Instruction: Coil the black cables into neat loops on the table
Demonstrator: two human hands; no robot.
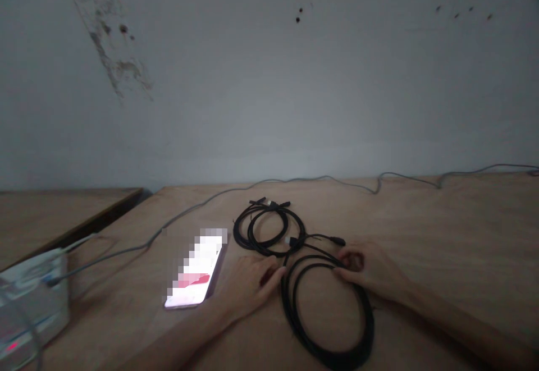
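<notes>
A large coil of black cable (351,357) lies on the wooden table between my two hands. My left hand (256,281) is at the coil's upper left side, its fingers curled and its thumb against the cable. On the upper right side, my right hand (364,270) has curled fingers and a thumb touching the coil. Two smaller loops of black cable (240,233) lie just behind, partly overlapping. Near them are a plug with a light metal end (290,241) and a black connector (337,241).
A phone with a lit screen (197,273) lies left of my left hand. At the lower left is a white box (54,298) with a red light. A thin grey cable (227,191) runs along the table's back, before a wall (269,90).
</notes>
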